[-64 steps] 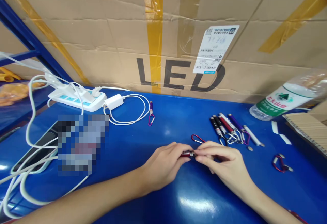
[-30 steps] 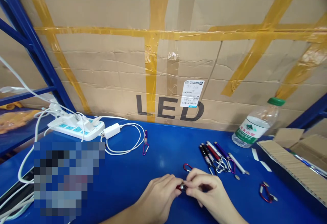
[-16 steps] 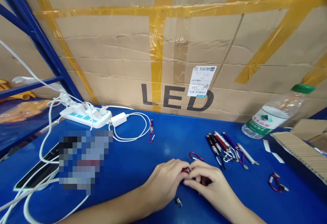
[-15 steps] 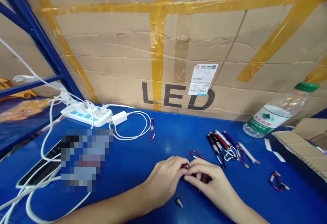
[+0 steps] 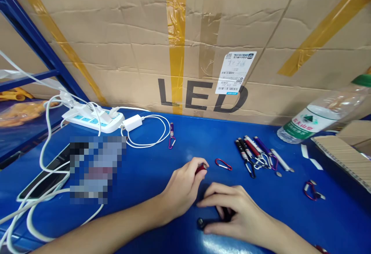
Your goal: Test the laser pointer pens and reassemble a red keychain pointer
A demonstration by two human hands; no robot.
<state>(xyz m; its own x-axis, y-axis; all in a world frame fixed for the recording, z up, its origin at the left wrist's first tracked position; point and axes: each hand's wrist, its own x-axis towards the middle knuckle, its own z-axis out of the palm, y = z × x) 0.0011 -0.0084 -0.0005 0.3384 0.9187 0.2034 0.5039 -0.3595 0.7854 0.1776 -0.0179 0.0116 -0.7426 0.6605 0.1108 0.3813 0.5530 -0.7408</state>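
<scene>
My left hand [image 5: 184,187] is closed round a small red keychain flashlight [image 5: 201,168], whose open end pokes out past my fingers. My right hand [image 5: 233,213] lies low on the blue table [image 5: 150,161], fingers curled, its fingertips touching a small dark cap [image 5: 200,223] on the table. A red carabiner [image 5: 223,164] lies just beyond the flashlight. Several more pen-like flashlights [image 5: 256,151] with clips lie in a bunch to the right.
A taped cardboard box marked LED [image 5: 203,53] stands along the back. A white power strip [image 5: 91,117] with charger and cables sits at left, a phone [image 5: 43,178] beside it. A purple flashlight [image 5: 171,134], a water bottle [image 5: 324,115], a cardboard carton [image 5: 344,153] and another red carabiner [image 5: 310,190] lie around.
My hands have come apart. The left one still grips the red flashlight. The right one dropped toward me onto the small dark cap that fell on the table. The camera tilted down.
</scene>
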